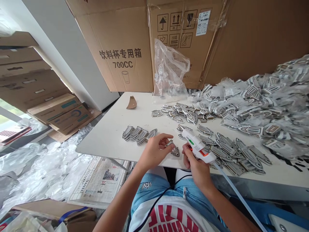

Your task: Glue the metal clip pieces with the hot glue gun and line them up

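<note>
My right hand (196,166) is wrapped around the handle of a white hot glue gun (196,141), whose nozzle points up and left. A long translucent glue stick (238,191) trails from its back end. My left hand (155,149) pinches a small metallic piece (169,143) between thumb and fingers, just above a grey shield-shaped metal badge (175,151) at the table's near edge. Whether the piece touches the badge I cannot tell. Left of that hand stand short stacks of similar badges (137,133); more badges (231,151) lie right of the glue gun.
Loose badges (185,112) lie farther back on the white table (103,135). A heap of plastic-wrapped badges (260,103) fills the right side. A clear plastic bag (169,74) leans on cardboard boxes (125,38). A brown cardboard scrap (131,102) lies at the left back.
</note>
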Demonstrator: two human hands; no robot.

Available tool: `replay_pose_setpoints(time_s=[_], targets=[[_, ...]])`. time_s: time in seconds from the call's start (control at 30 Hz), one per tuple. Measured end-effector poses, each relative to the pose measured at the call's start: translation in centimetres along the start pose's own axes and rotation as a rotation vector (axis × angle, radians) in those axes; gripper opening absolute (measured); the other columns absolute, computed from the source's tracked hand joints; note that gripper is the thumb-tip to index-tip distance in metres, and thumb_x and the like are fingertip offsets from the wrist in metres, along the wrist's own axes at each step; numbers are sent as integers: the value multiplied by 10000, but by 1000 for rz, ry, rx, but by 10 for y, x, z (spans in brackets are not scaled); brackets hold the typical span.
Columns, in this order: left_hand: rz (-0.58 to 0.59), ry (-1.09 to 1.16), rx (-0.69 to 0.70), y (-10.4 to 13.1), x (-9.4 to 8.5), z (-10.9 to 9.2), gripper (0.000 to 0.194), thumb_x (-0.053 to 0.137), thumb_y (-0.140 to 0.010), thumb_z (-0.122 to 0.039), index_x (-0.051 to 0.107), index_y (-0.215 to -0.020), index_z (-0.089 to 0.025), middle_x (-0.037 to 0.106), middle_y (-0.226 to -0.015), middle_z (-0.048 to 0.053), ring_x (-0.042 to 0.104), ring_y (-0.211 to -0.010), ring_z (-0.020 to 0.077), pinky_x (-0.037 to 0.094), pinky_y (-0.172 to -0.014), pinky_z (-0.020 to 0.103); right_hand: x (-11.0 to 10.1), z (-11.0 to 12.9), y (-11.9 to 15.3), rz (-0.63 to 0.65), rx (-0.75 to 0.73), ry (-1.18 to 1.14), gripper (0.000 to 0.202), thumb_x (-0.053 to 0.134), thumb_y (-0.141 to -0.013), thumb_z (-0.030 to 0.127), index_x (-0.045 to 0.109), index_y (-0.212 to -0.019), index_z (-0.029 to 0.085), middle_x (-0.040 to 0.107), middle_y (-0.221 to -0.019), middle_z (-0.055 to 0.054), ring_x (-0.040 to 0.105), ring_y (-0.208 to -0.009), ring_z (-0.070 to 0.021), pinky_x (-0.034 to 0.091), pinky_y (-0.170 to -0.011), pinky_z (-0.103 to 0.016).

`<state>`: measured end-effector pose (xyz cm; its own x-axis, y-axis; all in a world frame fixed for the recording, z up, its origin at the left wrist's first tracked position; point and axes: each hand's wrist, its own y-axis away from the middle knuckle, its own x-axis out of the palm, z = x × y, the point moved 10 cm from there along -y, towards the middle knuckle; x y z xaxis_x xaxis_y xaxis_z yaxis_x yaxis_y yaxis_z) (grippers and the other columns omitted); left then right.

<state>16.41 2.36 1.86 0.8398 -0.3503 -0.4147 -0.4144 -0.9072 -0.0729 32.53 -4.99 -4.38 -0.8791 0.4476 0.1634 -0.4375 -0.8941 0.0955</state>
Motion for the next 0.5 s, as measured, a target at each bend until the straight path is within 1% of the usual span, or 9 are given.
replay_pose_setpoints(time_s=[0.07,0.13,0.2,0.27,0.33,0.4,0.5], targets=[[-4,62,-4,-1,0,0,264,726,-922,-350,791,-1129,-199,743,-949,61,710,-906,203,582,-807,313,-1,0,0,2,-7,-1,527,800,-833,687,581,-845,207,436,-518,82,347,-483,-101,306,-451,-234],[-15,90,11,-1,-3,-5,228,715,-938,-351,804,-1091,-206,766,-991,64,724,-945,206,587,-837,317,-1,1,0,3,-13,-4,521,798,-839,681,578,-845,209,436,-516,82,341,-477,-99,300,-444,-233],[-63,89,43,-1,-9,-11,193,716,-941,-339,806,-1056,-214,773,-973,52,721,-922,194,585,-840,313,-1,2,0,2,-18,-4,522,802,-834,681,578,-839,210,437,-511,81,336,-471,-99,298,-438,-234],[-143,86,73,0,-19,-16,160,741,-922,-328,803,-1017,-215,766,-929,38,705,-875,178,575,-835,305,0,4,1,0,-21,-1,527,805,-827,687,582,-828,209,438,-504,79,339,-470,-101,303,-436,-235],[-198,121,72,1,-25,-16,153,775,-891,-325,787,-985,-204,747,-883,30,688,-832,165,567,-813,294,1,5,1,1,-23,0,536,803,-820,699,587,-821,208,438,-498,77,338,-468,-102,298,-432,-235],[-207,177,52,1,-25,-12,180,797,-867,-323,760,-984,-192,716,-841,24,674,-800,157,560,-774,279,2,6,1,4,-25,6,544,795,-819,713,591,-819,208,429,-492,78,333,-467,-104,289,-429,-236],[-164,233,28,0,-18,-5,271,814,-841,-301,719,-1067,-188,701,-890,27,676,-793,145,563,-753,265,2,6,2,3,-26,27,549,776,-829,726,603,-816,205,420,-490,76,335,-473,-109,291,-435,-240]])
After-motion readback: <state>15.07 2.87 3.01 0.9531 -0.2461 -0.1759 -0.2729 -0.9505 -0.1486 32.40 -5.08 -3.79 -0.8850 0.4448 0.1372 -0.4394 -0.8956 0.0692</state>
